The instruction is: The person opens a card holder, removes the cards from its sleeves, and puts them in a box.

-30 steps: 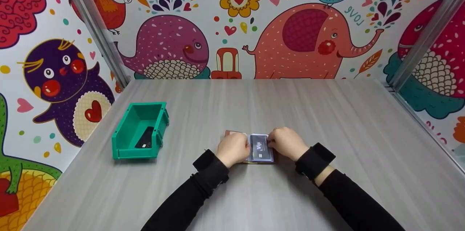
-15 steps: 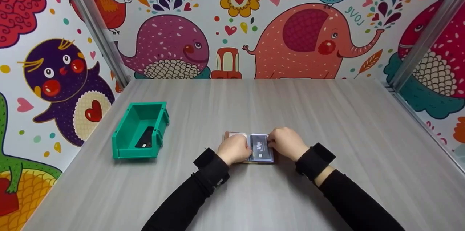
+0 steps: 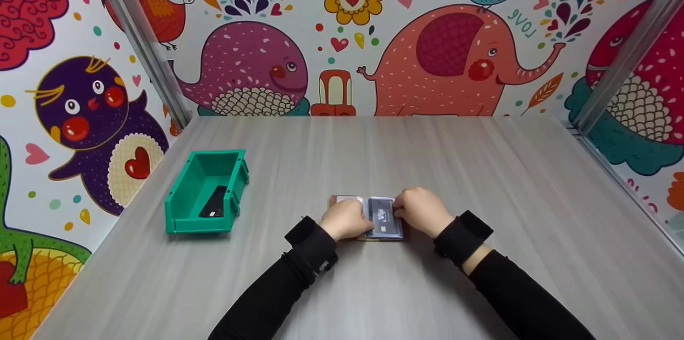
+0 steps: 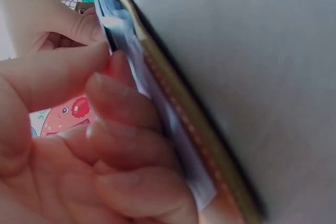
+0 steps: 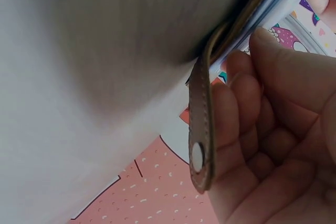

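An open brown card holder (image 3: pixel 333 200) with clear plastic sleeves lies on the table. On its right side a dark card (image 3: pixel 382 216) marked "Vip" shows in a clear sleeve. My left hand (image 3: pixel 346 219) covers part of the left side, its thumb and curled fingers at the card's left edge; the left wrist view shows the thumb tip (image 4: pixel 105 51) against a dark edge. My right hand (image 3: pixel 423 210) pinches the right edge of the sleeves between thumb and finger. Beside it, in the right wrist view, the stitched strap (image 5: pixel 200 114) with a metal snap sticks out.
A green bin (image 3: pixel 180 226) stands to the left on the table (image 3: pixel 459 158), with a black flat item (image 3: pixel 214 203) inside. Printed cartoon walls (image 3: pixel 342 51) enclose the back and sides, with metal posts in the corners.
My left hand has slid slightly to the right, its thumb now farther over the card's left edge, and more of the holder's left side shows. My right hand stays in place.
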`<state>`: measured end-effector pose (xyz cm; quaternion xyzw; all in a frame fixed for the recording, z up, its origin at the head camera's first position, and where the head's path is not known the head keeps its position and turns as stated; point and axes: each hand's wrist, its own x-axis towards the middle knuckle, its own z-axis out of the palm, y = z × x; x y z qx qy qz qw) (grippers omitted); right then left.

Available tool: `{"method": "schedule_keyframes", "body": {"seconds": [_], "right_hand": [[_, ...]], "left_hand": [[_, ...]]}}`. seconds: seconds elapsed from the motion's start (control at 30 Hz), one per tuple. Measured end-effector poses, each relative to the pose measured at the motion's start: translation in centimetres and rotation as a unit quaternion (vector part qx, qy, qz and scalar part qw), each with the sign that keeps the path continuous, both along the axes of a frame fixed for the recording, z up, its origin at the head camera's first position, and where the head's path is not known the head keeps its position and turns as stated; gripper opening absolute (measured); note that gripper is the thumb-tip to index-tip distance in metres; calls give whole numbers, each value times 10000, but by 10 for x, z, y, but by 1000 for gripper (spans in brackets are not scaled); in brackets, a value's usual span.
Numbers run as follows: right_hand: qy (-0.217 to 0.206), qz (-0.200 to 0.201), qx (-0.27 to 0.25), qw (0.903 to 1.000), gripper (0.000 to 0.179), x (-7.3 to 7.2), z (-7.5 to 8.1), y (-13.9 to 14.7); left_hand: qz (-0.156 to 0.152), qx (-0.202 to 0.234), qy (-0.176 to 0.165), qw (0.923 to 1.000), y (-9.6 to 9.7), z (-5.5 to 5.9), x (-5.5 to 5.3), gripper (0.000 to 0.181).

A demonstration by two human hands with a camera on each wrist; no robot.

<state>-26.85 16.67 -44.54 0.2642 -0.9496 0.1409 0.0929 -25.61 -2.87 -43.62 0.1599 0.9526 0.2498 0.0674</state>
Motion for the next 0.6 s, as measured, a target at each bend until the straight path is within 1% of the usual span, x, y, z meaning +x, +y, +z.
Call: {"method": "schedule_keyframes", "body": {"seconds": [0.37, 0.6], "right_hand": [[-58, -111, 11, 9999, 8, 0, 0, -1], [-87, -67, -32, 9999, 7, -1, 0, 0]], "left_hand": [[8, -61, -91, 9999, 1, 0, -1, 34], [2, -7, -209, 9998, 1, 0, -1, 37]]}}
